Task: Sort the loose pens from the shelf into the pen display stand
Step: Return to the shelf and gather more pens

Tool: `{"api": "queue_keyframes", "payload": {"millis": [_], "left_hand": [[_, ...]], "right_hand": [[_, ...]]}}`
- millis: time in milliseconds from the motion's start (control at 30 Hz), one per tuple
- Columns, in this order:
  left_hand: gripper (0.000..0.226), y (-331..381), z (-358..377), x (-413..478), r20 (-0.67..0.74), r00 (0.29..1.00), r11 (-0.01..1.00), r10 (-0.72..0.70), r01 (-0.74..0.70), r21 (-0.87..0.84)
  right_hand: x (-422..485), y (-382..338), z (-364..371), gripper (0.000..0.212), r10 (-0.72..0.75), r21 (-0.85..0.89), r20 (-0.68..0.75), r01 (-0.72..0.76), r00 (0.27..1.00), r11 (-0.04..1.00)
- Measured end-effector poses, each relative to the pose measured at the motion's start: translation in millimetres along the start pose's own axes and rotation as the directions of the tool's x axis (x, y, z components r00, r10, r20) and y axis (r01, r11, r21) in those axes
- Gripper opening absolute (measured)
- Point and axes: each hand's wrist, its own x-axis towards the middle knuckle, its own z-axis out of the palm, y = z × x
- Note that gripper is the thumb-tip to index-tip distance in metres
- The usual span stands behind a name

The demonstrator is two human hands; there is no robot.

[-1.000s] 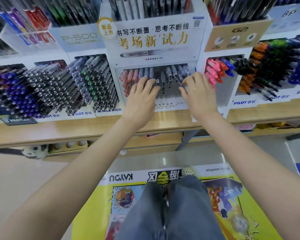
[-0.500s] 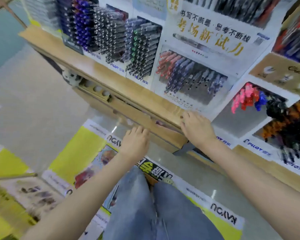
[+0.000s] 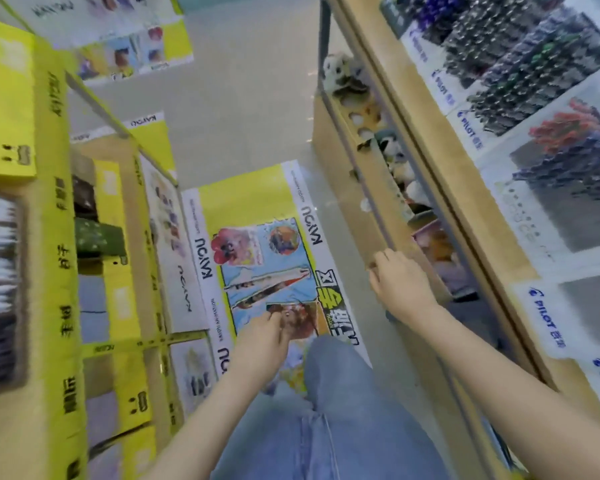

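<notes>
The pen display stand (image 3: 534, 209) runs along the right edge of the view, tilted and blurred. Its compartments hold red and blue pens (image 3: 575, 143) and rows of dark and green-capped pens (image 3: 520, 71). My right hand (image 3: 400, 284) is below the stand, with bent fingers resting against the edge of the lower wooden board (image 3: 364, 188). It holds no pen. My left hand (image 3: 265, 341) hangs over the floor in front of my knee, fingers loosely curled and empty. No loose pen shows on the shelf.
The wooden shelf ledge (image 3: 426, 143) juts out under the stand, and plush toys (image 3: 343, 74) sit in the tier below it. A yellow display rack (image 3: 49, 237) stands at the left. A yellow floor poster (image 3: 257, 216) covers the aisle between them. My jeans (image 3: 329, 410) fill the bottom centre.
The view has swung left and down, away from the stand. Both hands left the pen compartment: the right dropped to the lower shelf edge, the left down toward the floor.
</notes>
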Motion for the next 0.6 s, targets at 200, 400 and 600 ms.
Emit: {"api": "queue_keyframes", "payload": {"millis": [200, 400, 600], "left_hand": [[0.027, -61.4, 15.9, -93.9, -0.039, 0.982, 0.968, -0.187, 0.177, -0.180], [0.025, -128.8, 39.6, -182.6, -0.097, 0.916, 0.897, -0.389, 0.353, -0.267], [0.017, -205.1, 62.3, -265.0, -0.218, 0.687, 0.705, -0.693, 0.582, -0.404]], "right_hand": [[-12.3, -113.0, 13.2, 0.026, -0.203, 0.070, 0.068, 0.198, 0.977, 0.978], [-44.6, -237.3, 23.7, 0.026, -0.428, 0.170, 0.150, 0.404, 0.891, 0.899], [-80.9, -361.8, 40.8, 0.026, -0.680, 0.237, 0.350, 0.642, 0.644, 0.729]]}}
